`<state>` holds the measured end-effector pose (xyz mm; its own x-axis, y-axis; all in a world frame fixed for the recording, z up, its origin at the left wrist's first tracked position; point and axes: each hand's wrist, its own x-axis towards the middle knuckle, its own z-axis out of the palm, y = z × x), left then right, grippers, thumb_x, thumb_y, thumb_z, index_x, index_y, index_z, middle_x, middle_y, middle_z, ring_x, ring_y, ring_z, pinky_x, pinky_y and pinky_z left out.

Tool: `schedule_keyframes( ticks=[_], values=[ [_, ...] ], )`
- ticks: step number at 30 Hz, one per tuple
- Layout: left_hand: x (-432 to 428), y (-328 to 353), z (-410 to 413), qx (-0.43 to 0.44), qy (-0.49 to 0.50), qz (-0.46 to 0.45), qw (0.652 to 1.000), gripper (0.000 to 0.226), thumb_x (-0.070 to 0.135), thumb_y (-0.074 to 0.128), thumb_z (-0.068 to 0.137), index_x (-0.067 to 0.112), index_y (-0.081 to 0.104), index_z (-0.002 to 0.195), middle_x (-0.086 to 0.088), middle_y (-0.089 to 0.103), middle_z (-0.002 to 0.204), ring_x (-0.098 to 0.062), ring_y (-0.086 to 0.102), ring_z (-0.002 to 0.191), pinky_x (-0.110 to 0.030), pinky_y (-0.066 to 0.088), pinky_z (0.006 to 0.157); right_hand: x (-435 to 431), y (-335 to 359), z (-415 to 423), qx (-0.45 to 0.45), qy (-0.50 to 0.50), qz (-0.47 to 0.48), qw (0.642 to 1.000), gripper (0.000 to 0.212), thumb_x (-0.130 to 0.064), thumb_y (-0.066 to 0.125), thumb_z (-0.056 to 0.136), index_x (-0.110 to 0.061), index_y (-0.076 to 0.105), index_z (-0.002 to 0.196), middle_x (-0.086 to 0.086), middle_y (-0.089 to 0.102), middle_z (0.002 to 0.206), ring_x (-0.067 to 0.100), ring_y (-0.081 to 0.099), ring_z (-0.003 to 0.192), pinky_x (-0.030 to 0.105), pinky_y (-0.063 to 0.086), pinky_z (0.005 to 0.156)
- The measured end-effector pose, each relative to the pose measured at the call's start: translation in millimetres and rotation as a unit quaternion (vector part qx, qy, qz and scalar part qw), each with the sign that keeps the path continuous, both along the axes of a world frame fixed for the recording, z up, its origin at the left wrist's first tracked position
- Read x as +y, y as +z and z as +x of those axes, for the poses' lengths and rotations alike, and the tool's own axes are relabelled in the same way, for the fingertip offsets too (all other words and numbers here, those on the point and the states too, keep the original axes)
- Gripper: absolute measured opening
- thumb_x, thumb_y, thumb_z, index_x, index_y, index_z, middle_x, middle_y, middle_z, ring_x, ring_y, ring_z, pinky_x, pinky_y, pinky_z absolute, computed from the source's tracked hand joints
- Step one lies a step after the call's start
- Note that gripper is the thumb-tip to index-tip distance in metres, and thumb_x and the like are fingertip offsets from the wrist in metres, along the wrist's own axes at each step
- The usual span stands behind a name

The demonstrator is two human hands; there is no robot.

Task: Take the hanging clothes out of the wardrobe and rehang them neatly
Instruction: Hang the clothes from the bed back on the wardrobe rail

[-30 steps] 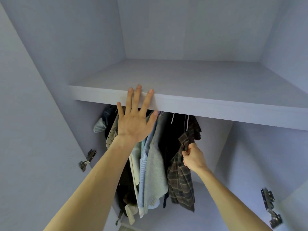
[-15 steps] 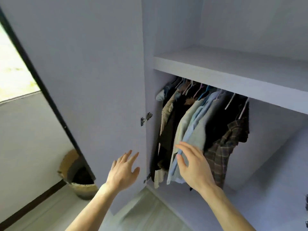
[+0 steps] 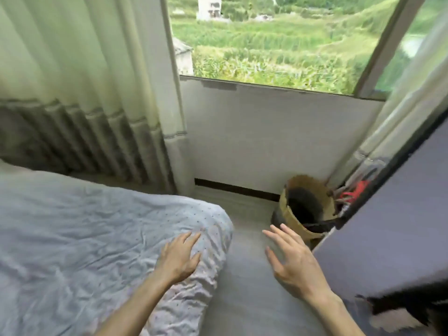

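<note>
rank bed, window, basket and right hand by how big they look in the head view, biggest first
1. bed
2. window
3. basket and right hand: they look about alike, and the hand is nearer the camera, so I won't rank one over the other.

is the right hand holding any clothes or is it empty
Empty. The right hand hovers over the floor with its fingers spread, and there is nothing in its grip.
</note>
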<state>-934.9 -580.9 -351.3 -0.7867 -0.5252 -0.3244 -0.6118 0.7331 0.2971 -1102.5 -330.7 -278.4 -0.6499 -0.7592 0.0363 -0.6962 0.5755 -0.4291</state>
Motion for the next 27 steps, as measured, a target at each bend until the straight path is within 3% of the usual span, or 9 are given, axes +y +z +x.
schedule_keyframes(
  ticks=[2,6,12,15,20,23,27],
  values=[
    [-20,1,65,-0.002,0.080,0.003,0.997,0.088,0.066,0.010,0.073,0.036,0.027,0.154,0.006,0.029,0.160,-0.015,0.027,0.147,-0.039,0.027,0.118,-46,2,24,0.001,0.073,0.011,0.997,0.045,-0.048,0.041,0.102,-0.040,0.044,0.146,-0.021,0.032,0.156,0.003,0.013,0.150,0.029,0.014,0.124],
    [-26,7,181,0.016,0.242,-0.001,0.970,0.060,0.046,0.040,0.099,0.035,0.024,0.156,0.008,0.024,0.162,-0.015,0.023,0.149,-0.039,0.023,0.120,-123,4,80,-0.003,0.234,0.018,0.972,0.044,-0.049,0.043,0.101,-0.043,0.044,0.144,-0.023,0.033,0.155,0.002,0.014,0.149,0.022,0.011,0.118],
    [37,14,323,0.043,0.439,-0.003,0.897,0.057,0.044,0.042,0.096,0.038,0.032,0.152,0.010,0.034,0.156,-0.015,0.032,0.144,-0.038,0.031,0.115,-187,1,176,0.006,0.424,0.028,0.905,0.048,-0.055,0.034,0.095,-0.042,0.051,0.139,-0.020,0.041,0.151,0.008,0.024,0.148,0.032,0.028,0.118],
    [87,10,378,0.033,0.519,0.003,0.854,0.056,0.042,0.045,0.098,0.034,0.033,0.152,0.007,0.034,0.157,-0.015,0.030,0.146,-0.039,0.030,0.116,-197,-4,222,0.003,0.496,0.014,0.868,0.053,-0.056,0.035,0.092,-0.038,0.058,0.135,-0.013,0.051,0.146,0.014,0.035,0.145,0.036,0.034,0.117],
    [170,-3,435,0.012,0.616,0.013,0.788,0.055,0.042,0.044,0.100,0.032,0.033,0.153,0.005,0.029,0.161,-0.013,0.023,0.149,-0.038,0.024,0.119,-187,-31,287,-0.011,0.577,0.019,0.816,0.042,-0.046,0.050,0.097,-0.036,0.057,0.137,-0.012,0.050,0.147,0.013,0.033,0.146,0.031,0.029,0.117],
    [212,-12,457,-0.006,0.643,0.023,0.766,0.054,0.042,0.041,0.102,0.032,0.030,0.154,0.006,0.026,0.162,-0.012,0.022,0.149,-0.035,0.023,0.119,-170,-52,323,-0.028,0.615,0.033,0.787,0.043,-0.047,0.047,0.098,-0.035,0.054,0.139,-0.012,0.050,0.147,0.013,0.032,0.146,0.033,0.030,0.117],
    [258,-23,484,-0.017,0.681,0.050,0.730,0.054,0.042,0.043,0.101,0.035,0.031,0.153,0.007,0.027,0.161,-0.014,0.025,0.148,-0.037,0.022,0.120,-143,-71,367,-0.029,0.662,0.078,0.745,0.046,-0.048,0.040,0.102,-0.035,0.045,0.146,-0.012,0.041,0.154,0.013,0.024,0.149,0.027,0.019,0.119]
  ],
)
